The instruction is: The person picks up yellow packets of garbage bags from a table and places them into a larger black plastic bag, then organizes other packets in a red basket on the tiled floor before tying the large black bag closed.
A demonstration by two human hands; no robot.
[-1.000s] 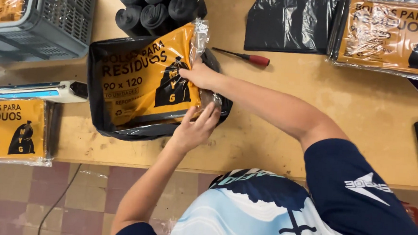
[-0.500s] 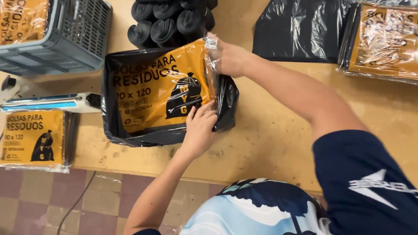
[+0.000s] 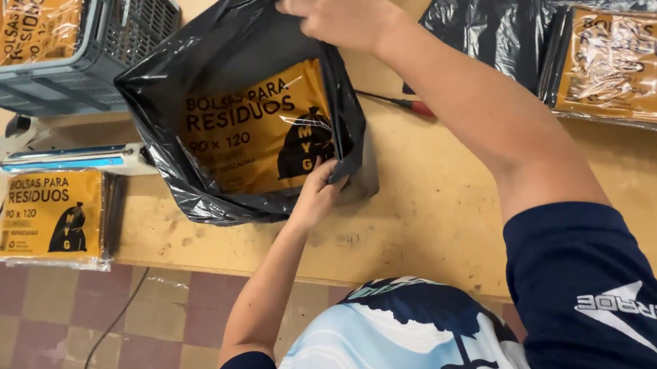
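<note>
Your right hand (image 3: 339, 10) has its fingers curled shut on the top rim of the crumpled black plastic bag (image 3: 237, 57); your left hand (image 3: 319, 193) pinches its lower right edge, beside the orange printed packet (image 3: 259, 138) inside. The bag stands on the wooden worktop (image 3: 449, 207), touching the grey plastic crate (image 3: 117, 35) on one side, with bare wood on the other.

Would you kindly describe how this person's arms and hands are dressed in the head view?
Both hands are bare, without gloves: left hand, right hand. The forearms are bare too. The right arm has a short dark navy sleeve carrying a white printed mark; a similar dark sleeve edge shows on the left arm.
</note>
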